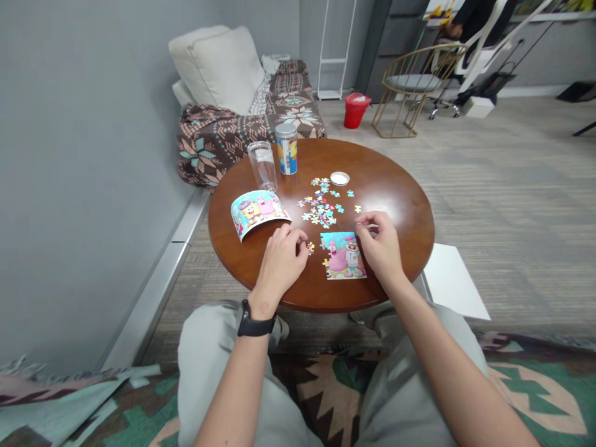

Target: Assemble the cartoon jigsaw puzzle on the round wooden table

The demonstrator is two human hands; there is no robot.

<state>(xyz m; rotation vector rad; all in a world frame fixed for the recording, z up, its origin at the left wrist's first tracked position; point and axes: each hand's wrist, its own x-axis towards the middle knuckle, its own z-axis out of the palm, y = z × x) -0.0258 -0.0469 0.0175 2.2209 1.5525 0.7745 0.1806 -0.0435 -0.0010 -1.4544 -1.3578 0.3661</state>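
Jigsaw assembly, apparently midway. Partial puzzle (345, 256) on the counter (393, 180), just right of frame centre; left hand (282, 259) loosely curled, right hand (380, 246) nearly pinched, any grip indeterminable. Next move calls for matching loose pieces (322, 215) to its ragged left side.

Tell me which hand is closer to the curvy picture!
The left hand. It is close beside the curvy picture, near its right end. The right hand is farther away, by the puzzle's upper right corner.
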